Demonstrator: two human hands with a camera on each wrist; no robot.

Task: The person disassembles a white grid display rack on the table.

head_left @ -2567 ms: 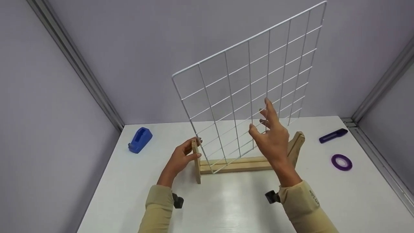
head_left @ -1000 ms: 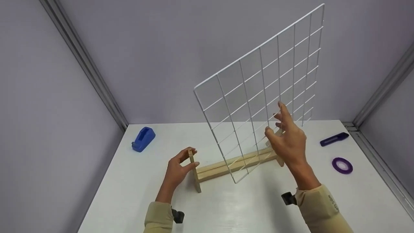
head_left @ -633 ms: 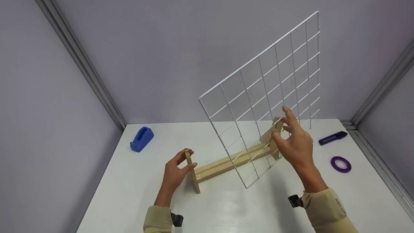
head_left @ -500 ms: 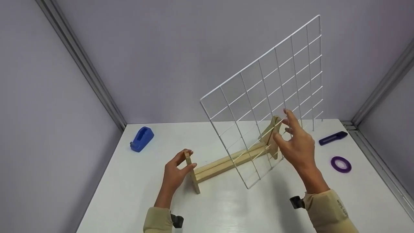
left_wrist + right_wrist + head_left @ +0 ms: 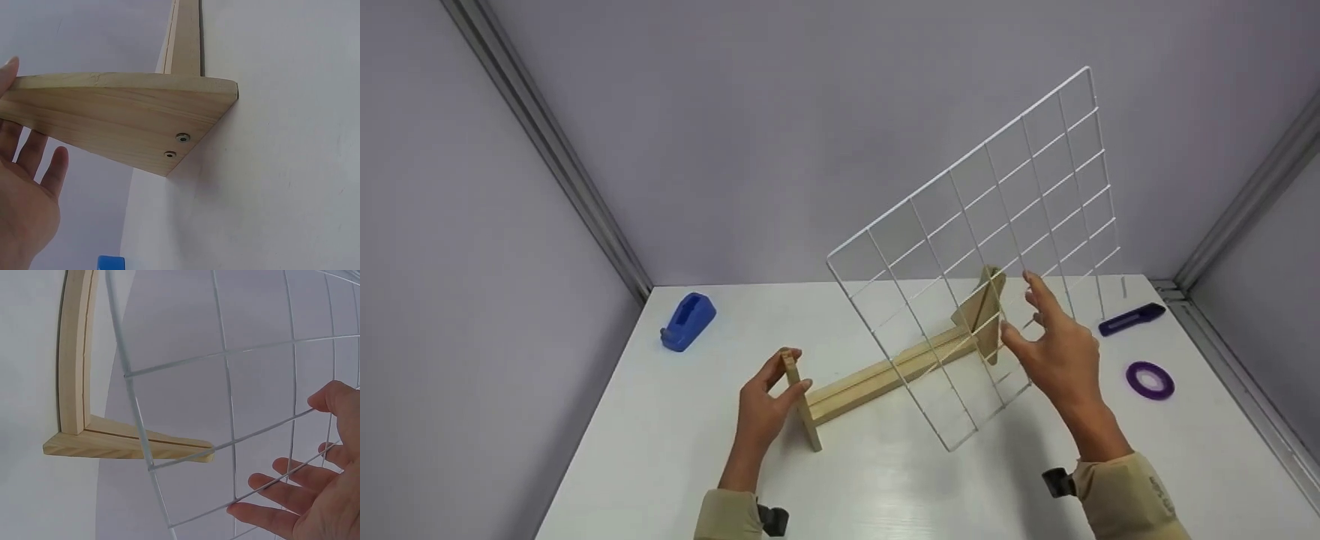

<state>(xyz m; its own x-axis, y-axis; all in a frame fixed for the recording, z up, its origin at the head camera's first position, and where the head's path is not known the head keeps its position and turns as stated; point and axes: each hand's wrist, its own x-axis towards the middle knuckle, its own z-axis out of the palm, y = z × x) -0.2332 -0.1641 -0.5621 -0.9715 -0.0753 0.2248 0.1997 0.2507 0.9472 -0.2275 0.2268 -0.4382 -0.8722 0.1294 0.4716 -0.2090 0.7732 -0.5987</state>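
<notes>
While left-wrist view cuts off left grip (image 5: pixel 762 405) (pinching wooden stand (image 5: pixel 859 395)), right grip (image 5: pixel 1061 360) holds white wire grid (image 5: pixel 233 440).

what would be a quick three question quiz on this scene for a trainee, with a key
1. Open: What does the right hand hold?
2. True or false: The left hand grips an end board of the wooden stand.
3. Multiple choice: What colour is the ring on the table? a) blue b) purple c) white

Key: 1. The white wire grid. 2. True. 3. b
</notes>
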